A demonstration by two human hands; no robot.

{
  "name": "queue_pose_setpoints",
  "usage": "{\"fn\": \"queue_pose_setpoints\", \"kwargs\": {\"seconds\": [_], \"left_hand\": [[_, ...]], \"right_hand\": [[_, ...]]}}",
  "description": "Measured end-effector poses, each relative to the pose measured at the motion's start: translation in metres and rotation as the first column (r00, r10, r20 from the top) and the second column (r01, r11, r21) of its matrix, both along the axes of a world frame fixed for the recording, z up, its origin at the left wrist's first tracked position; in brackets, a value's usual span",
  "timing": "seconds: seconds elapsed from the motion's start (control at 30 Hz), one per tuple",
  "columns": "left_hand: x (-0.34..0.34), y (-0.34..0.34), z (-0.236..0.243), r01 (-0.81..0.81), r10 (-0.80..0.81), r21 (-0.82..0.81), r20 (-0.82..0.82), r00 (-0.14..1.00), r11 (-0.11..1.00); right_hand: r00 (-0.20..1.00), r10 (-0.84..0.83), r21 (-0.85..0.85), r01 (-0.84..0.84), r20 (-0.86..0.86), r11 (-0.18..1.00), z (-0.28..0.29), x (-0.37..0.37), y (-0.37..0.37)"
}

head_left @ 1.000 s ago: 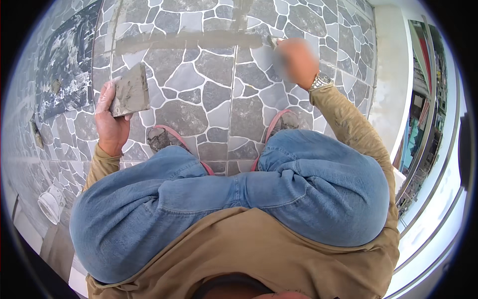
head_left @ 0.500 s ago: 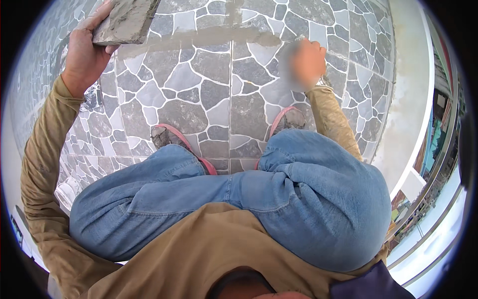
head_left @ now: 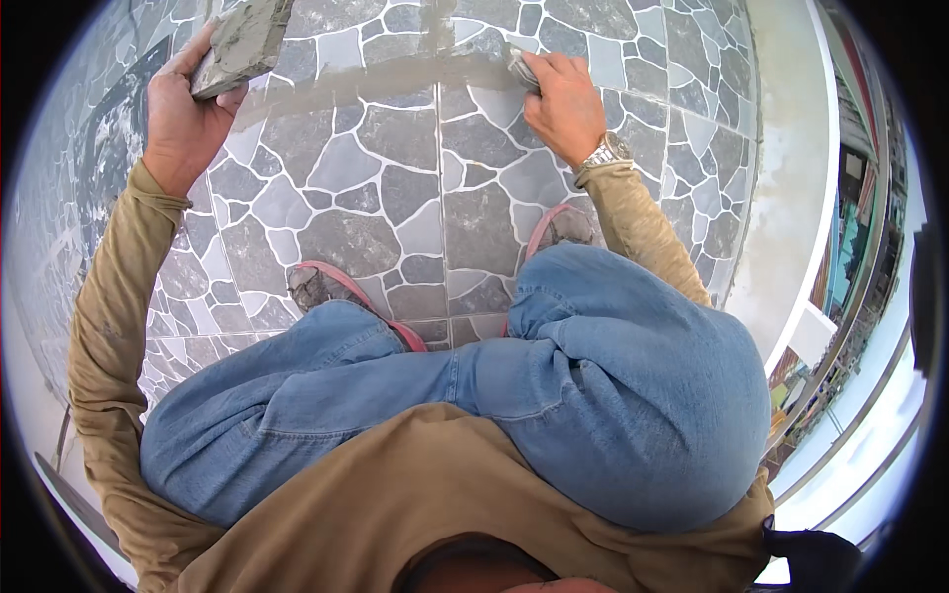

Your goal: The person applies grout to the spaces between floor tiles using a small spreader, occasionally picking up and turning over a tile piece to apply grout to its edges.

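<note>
My left hand [head_left: 186,124] is closed around the edge of a flat board covered with wet grey mortar [head_left: 242,44], held over the floor at the upper left. In my right hand [head_left: 568,107] is a small, flat, pale tool smeared with grey, perhaps a scraper [head_left: 523,70]; its exact kind is partly hidden by the fingers. The tool is at the right end of a smeared grey mortar band [head_left: 381,79] that runs across the stone-patterned tiles [head_left: 341,163]. Another strip of mortar runs away from the band along a tile joint.
My feet, in dark shoes with pink edges [head_left: 331,287], rest on the tiles below the band. On the right a pale ledge [head_left: 791,168] borders the floor, with railings beyond it. A dark, dusty patch [head_left: 114,128] lies on the far left.
My right hand has moved left and slightly away from me, to the mortar band's end, and its tool now shows. The left hand still holds the mortar board, now tilted differently.
</note>
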State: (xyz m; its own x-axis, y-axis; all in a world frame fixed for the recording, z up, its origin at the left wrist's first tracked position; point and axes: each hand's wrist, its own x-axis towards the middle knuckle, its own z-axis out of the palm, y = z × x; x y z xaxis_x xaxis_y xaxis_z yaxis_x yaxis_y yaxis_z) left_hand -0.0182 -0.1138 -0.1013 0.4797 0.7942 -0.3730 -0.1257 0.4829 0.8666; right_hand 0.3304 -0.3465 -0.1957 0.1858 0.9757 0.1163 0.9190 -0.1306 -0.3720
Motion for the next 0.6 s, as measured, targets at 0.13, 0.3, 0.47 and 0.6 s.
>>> {"fn": "queue_pose_setpoints", "kwargs": {"seconds": [0.13, 0.3, 0.47, 0.6], "left_hand": [[0.014, -0.008, 0.003, -0.118, 0.119, 0.017, -0.123, 0.985, 0.993], [-0.018, 0.006, -0.018, -0.003, 0.002, -0.022, -0.042, 0.999, 1.000], [0.025, -0.011, -0.012, 0.039, -0.039, -0.007, -0.067, 0.997, 0.999], [0.051, -0.033, -0.005, -0.115, 0.095, -0.118, -0.162, 0.982, 0.986]], "right_hand": [[0.988, 0.141, -0.029, -0.139, 0.062, 0.990, -0.047, 0.051, -0.045], [0.965, 0.262, -0.110, -0.259, 0.014, 0.960, -0.023, 0.024, -0.065], [0.985, 0.111, -0.046, -0.106, 0.131, 0.993, -0.030, 0.082, -0.059], [0.983, 0.106, -0.063, -0.097, 0.149, 0.993, -0.048, 0.063, -0.095]]}}
